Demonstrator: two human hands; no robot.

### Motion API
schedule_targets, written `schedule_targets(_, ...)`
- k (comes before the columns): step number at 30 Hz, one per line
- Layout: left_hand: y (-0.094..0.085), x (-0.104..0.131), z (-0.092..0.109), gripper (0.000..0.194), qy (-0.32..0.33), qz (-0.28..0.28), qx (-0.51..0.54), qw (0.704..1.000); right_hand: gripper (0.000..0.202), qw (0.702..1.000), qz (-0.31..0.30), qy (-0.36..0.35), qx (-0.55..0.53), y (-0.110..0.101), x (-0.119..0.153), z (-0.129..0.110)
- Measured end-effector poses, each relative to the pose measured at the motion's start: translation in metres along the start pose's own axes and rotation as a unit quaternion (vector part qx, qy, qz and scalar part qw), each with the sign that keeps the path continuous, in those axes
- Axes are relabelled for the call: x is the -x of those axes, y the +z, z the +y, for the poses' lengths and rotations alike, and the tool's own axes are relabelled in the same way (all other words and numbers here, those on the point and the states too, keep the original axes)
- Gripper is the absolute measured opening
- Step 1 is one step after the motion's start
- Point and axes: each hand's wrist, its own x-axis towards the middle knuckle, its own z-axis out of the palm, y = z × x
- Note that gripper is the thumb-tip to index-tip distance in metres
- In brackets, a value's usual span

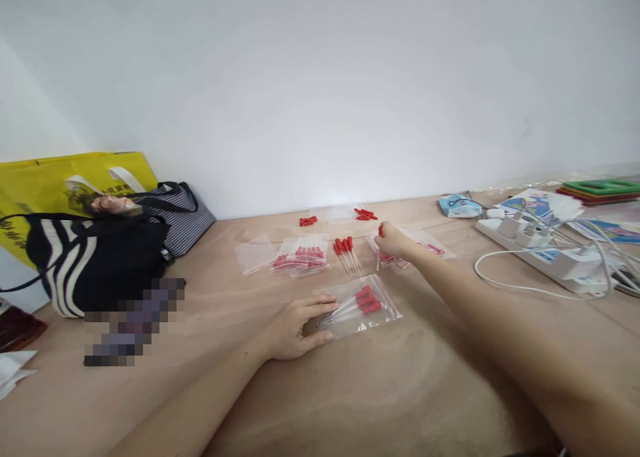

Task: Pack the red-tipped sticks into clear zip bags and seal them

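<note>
Hands first: my left hand (pixel 300 325) lies flat on the table (pixel 400 390), fingers spread a little, thumb and fingertips pinning the near edge of a clear plastic bag (pixel 361 305) that lies just in front of me. My left forearm runs in from the lower left. My right hand (pixel 393 241) is stretched farther out, arm nearly straight, fingers closed around a red-capped dropper (pixel 379 247) held roughly upright over another clear bag (pixel 417 245).

Counting what I can: the bag under my left hand holds about four droppers with red caps, though they overlap and I cannot be sure of the number. Loose droppers (pixel 347 253) lie in a row between the two bags, roughly five. A filled stack of bags (pixel 301 255) sits to the left of that row, with one empty bag (pixel 255 254) beside it. Two small heaps of red caps (pixel 308 221) lie near the wall.

At left stand a yellow bag (pixel 60 183) and a striped bag (pixel 80 257); a patch below them is pixelated. At right a white power strip (pixel 540 251) with tangled cables is cut off by the frame edge.
</note>
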Motion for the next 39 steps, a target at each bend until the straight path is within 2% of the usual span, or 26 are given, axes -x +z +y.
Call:
schedule_targets(2, 0.0, 0.0, -0.001, 0.046, -0.003, -0.005, -0.005, 1.0, 0.042, 0.999, 0.005, 0.012, -0.036, -0.012, 0.018, 0.016)
schedule_targets(4, 0.0, 0.0, -0.001, 0.046, -0.005, -0.009, -0.009, 1.0, 0.045, 0.986, 0.036, 0.015, -0.163, -0.016, 0.039, 0.029)
schedule_targets(7, 0.0, -0.001, -0.002, 0.045, -0.006, -0.01, -0.015, 1.0, 0.04, 0.952, 0.09, 0.018, -0.293, -0.01, 0.063, 0.039)
schedule_targets(9, 0.0, -0.001, -0.003, 0.045, -0.006, -0.006, -0.018, 1.0, 0.038, 0.932, 0.103, 0.026, -0.346, -0.002, 0.072, 0.04)
schedule_targets(13, 0.0, -0.001, -0.003, 0.044, -0.005, -0.002, -0.01, 1.0, 0.035, 0.898, 0.094, 0.052, -0.426, 0.01, 0.078, 0.033)
schedule_targets(17, 0.0, -0.001, -0.002, 0.045, -0.004, -0.003, -0.006, 1.0, 0.025, 0.875, 0.047, 0.073, -0.476, 0.016, 0.085, 0.025)
schedule_targets(21, -0.001, -0.001, -0.001, 0.045, -0.003, -0.005, -0.011, 1.0, 0.032, 0.876, -0.022, 0.061, -0.478, 0.019, 0.092, 0.021)
schedule_targets(27, -0.002, -0.002, 0.002, 0.048, -0.013, -0.003, -0.021, 1.0, 0.036, 0.888, -0.156, 0.012, -0.433, 0.015, 0.093, 0.017)
schedule_targets(30, -0.003, -0.002, 0.003, 0.05, -0.023, 0.001, -0.027, 0.999, 0.038, 0.896, -0.194, 0.005, -0.4, 0.013, 0.091, 0.017)
schedule_targets(34, -0.003, -0.002, 0.005, 0.051, -0.027, 0.0, -0.032, 0.999, 0.039, 0.906, -0.209, 0.001, -0.367, 0.014, 0.089, 0.016)
schedule_targets(39, -0.003, -0.002, 0.006, 0.05, -0.027, 0.0, -0.032, 0.999, 0.027, 0.934, -0.158, 0.018, -0.321, 0.018, 0.089, 0.015)
